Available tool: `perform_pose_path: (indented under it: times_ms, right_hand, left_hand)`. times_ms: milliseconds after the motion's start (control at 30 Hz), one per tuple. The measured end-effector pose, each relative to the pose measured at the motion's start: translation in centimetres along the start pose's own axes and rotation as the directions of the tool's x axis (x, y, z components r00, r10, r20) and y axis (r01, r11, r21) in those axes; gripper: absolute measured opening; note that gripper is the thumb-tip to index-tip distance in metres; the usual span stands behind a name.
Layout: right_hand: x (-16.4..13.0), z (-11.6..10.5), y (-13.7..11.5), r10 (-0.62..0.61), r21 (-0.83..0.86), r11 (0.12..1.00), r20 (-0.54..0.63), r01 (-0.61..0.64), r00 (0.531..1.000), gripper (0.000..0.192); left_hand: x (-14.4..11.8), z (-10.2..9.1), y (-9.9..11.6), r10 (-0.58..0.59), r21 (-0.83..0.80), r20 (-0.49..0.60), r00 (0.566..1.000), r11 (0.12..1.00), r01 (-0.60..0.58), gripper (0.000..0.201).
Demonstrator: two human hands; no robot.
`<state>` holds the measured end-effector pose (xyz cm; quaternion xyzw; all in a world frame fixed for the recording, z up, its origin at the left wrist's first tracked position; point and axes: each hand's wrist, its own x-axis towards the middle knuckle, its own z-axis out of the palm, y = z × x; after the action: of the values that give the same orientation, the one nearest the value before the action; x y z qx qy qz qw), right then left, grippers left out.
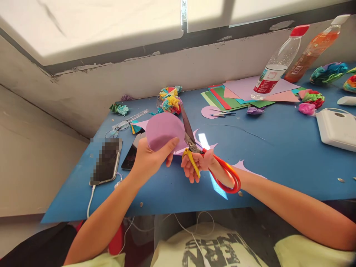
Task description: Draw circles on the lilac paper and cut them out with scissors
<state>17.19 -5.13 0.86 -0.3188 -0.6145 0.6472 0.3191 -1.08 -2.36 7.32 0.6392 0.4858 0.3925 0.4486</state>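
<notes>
My left hand (151,157) grips a rounded piece of purple paper (164,129) by its lower edge, thumb in front. In my right hand (201,163) is a pair of scissors (191,142) with one yellow and one red handle, fingers through the loops. The dark blades point up and away, right beside the paper's right edge. Jagged purple paper scraps (246,168) lie on the table near my right wrist, and more show behind my hands. Whether the blades touch the paper, I cannot tell.
On the blue table (167,196) lie a charging phone (107,163), glasses (121,126), a purple paper circle (210,112) with pens, and a stack of coloured paper (230,98) under a red-capped bottle (274,66). A white device (336,128) and crumpled paper flowers (311,98) sit right.
</notes>
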Motion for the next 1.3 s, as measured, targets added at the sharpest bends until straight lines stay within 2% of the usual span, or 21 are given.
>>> perform_pose_path:
  times_ms: [67, 133, 367, 600, 733, 833, 933, 1033, 1167, 1300]
  right_hand:
    - [-0.1, 0.0, -0.1, -0.041, 0.020, 0.999, 0.032, 0.040, 0.999, 0.089]
    - [-0.2, 0.0, -0.3, -0.067, 0.029, 0.997, 0.011, 0.066, 0.998, 0.083]
    - [-0.4, 0.3, -0.5, -0.047, 0.069, 0.996, -0.024, 0.049, 0.999, 0.076]
    - [-0.5, 1.1, -1.2, 0.001, 0.049, 0.999, -0.127, 0.005, 0.992, 0.071]
    - [-0.3, 1.2, -1.3, 0.033, 0.090, 0.996, -0.224, -0.013, 0.974, 0.066]
    - [0.0, 1.0, -1.3, 0.045, 0.118, 0.993, -0.303, -0.009, 0.952, 0.060]
    - [0.3, 0.6, -1.8, 0.042, 0.109, 0.994, -0.395, 0.001, 0.918, 0.051]
    - [0.3, 0.2, -2.5, -0.023, 0.057, 0.997, -0.434, 0.053, 0.901, 0.046]
    - [0.2, -0.4, -2.9, -0.091, -0.005, 0.995, -0.416, 0.098, 0.905, 0.047]
    - [0.2, -1.0, -2.4, -0.119, -0.069, 0.993, -0.370, 0.100, 0.921, 0.039]
  left_hand:
    - [0.0, -0.1, 0.0, -0.007, 0.006, 0.036, 0.999, 1.000, 0.007, 0.035]
    - [0.0, -0.1, 0.1, -0.007, 0.001, 0.044, 0.999, 1.000, 0.007, 0.035]
    - [0.0, 0.0, 0.0, -0.018, 0.001, 0.044, 0.999, 1.000, 0.018, 0.034]
    - [0.3, 0.1, -0.2, -0.074, -0.061, 0.060, 0.995, 0.995, 0.078, 0.030]
    - [0.4, 0.0, -0.2, -0.083, -0.060, 0.051, 0.995, 0.995, 0.086, 0.032]
    - [0.5, -0.2, -0.7, -0.068, -0.139, 0.046, 0.997, 0.988, 0.074, 0.029]
    - [0.8, -0.5, -1.3, -0.031, -0.154, 0.143, 0.989, 0.987, 0.053, 0.021]
    - [1.0, -0.6, -1.8, -0.051, -0.032, 0.300, 0.952, 0.997, 0.064, 0.018]
    - [1.1, -0.3, -2.0, -0.065, 0.050, 0.412, 0.909, 0.998, 0.049, 0.022]
    - [1.6, -0.1, -2.3, -0.074, 0.107, 0.458, 0.886, 0.994, 0.027, 0.026]
